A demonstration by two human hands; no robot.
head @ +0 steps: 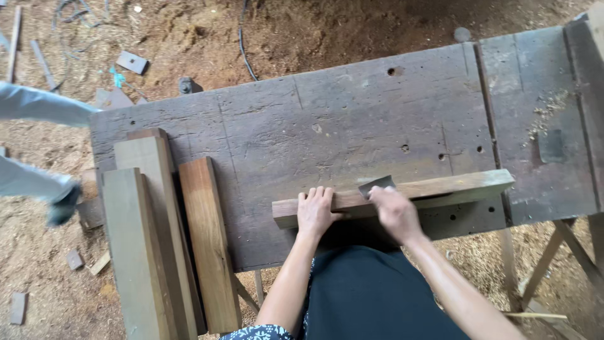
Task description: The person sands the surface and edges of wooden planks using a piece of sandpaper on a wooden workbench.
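lying crosswise, wood strip [440,189] under hands [355,211]

One head-worn camera looks steeply down, close over the workbench [352,119], sawdust floor [38,252] around its edges.

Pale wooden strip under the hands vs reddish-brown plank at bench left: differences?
The pale wooden strip lies crosswise near the grey workbench's front edge; the reddish-brown plank runs front to back, overhanging. The strip is narrower and paler. The left hand presses the strip and the right hand works a grey sheet on it; the plank is untouched. Both are straight sawn wood.
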